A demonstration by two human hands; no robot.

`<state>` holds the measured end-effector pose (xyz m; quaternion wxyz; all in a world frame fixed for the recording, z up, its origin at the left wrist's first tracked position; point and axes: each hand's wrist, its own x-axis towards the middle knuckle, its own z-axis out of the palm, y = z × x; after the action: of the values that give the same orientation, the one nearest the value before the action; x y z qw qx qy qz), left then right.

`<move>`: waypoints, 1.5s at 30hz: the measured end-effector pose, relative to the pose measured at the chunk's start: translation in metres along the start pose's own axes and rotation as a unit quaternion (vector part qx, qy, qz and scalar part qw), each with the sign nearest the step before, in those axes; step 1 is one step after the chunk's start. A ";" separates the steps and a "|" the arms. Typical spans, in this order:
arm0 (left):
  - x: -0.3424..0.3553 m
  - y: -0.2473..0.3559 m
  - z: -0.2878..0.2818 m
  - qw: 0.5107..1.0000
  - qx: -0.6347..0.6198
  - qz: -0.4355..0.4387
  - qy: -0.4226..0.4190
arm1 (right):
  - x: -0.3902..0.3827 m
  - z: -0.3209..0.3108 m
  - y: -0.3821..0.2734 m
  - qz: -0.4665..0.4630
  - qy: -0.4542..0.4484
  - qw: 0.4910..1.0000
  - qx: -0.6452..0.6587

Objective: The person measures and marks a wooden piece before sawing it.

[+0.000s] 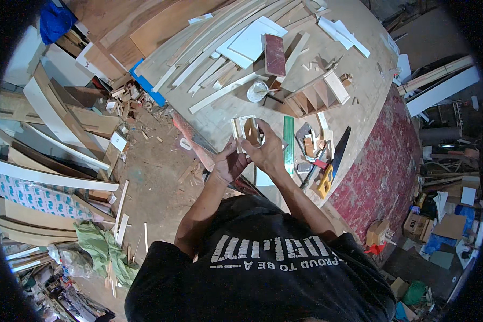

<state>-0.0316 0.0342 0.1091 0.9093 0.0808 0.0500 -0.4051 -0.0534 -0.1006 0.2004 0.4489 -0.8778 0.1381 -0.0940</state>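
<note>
Right above the near part of the table, a small pale wooden box-like piece is up between both hands, which are close together and gripping it. Left hand has it low on the left, right hand has the right side. Just right of that there's a green strip lying flat, then a yellow-handled saw further over. Past the hands: a divided wooden box, a round whitish tub and a dark red block.
</note>
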 end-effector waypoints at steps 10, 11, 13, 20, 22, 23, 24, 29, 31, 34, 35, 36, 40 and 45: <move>0.012 0.008 -0.045 0.998 -0.005 0.020 0.057 | 0.013 0.041 0.026 0.026 0.001 1.000 -0.010; 0.014 0.009 -0.047 0.998 0.000 0.020 0.059 | 0.015 0.044 0.030 0.026 -0.003 1.000 -0.011; 0.015 0.011 -0.051 0.997 0.012 0.017 0.078 | 0.019 0.050 0.037 0.003 -0.015 0.999 -0.038; 0.031 0.025 -0.096 0.971 0.167 0.030 0.170 | 0.039 0.079 0.079 -0.045 -0.038 0.995 -0.081; 0.034 0.033 -0.116 0.956 0.222 0.032 0.190 | 0.048 0.090 0.088 -0.068 -0.074 0.985 -0.142; 0.039 0.035 -0.117 0.940 0.276 0.024 0.201 | 0.051 0.092 0.099 -0.066 -0.075 0.985 -0.143; 0.044 0.033 -0.116 0.940 0.275 0.023 0.202 | 0.055 0.094 0.110 -0.081 -0.088 0.982 -0.149; 0.053 0.026 -0.130 0.922 0.292 0.089 0.236 | 0.068 0.108 0.130 -0.100 -0.134 0.967 -0.191; 0.065 0.029 -0.136 0.894 0.340 0.064 0.285 | 0.073 0.111 0.136 -0.107 -0.155 0.967 -0.173; 0.068 0.030 -0.150 0.865 0.402 0.063 0.293 | 0.083 0.113 0.147 -0.109 -0.165 0.968 -0.154; 0.069 0.031 -0.152 0.868 0.416 0.091 0.254 | 0.085 0.114 0.151 -0.109 -0.165 0.968 -0.153; 0.071 0.032 -0.153 0.868 0.417 0.091 0.255 | 0.088 0.114 0.153 -0.111 -0.173 0.967 -0.150; 0.085 0.024 -0.147 0.747 0.559 0.019 0.360 | 0.094 0.111 0.184 -0.177 -0.181 0.943 -0.217; 0.072 0.039 -0.146 0.547 0.756 0.042 0.358 | 0.087 0.117 0.163 -0.160 -0.185 0.946 -0.213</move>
<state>0.0418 0.0342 -0.0417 0.4350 0.8786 0.0431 -0.1925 0.0363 -0.1308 0.0040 0.2477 -0.9656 -0.0731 0.0310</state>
